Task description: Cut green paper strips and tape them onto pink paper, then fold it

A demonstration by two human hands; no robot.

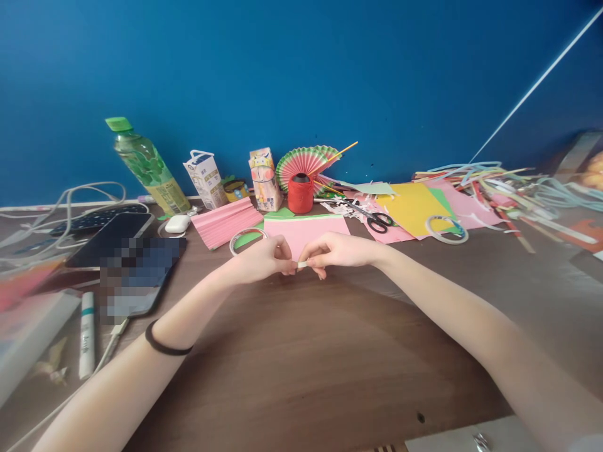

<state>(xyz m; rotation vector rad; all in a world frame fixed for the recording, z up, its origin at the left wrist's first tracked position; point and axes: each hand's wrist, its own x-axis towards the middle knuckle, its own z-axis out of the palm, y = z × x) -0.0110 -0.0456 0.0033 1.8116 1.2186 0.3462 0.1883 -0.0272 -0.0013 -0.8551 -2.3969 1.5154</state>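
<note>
My left hand (pixel 262 256) and my right hand (pixel 336 252) meet over the middle of the table. Both pinch a short, narrow white strip (pixel 302 264) between thumb and fingers, one at each end; whether it is paper or tape I cannot tell. Just behind the hands lies a sheet of pink paper (pixel 308 230). Near my left hand are a tape roll (pixel 233 243) and a pleated pink paper (pixel 227 222). Beyond the pink sheet stand a red spool of thread (pixel 300 194) and a pleated green and pink paper fan (pixel 294 160).
Scissors (pixel 378 221) and a second tape roll (pixel 466 235) lie right, by yellow paper (pixel 407 204) and a heap of strips (pixel 513 194). A green bottle (pixel 151 166), a carton (pixel 206 181), phones (pixel 113 238) and a marker (pixel 87 336) are left. A blue wall (pixel 301 69) rises behind.
</note>
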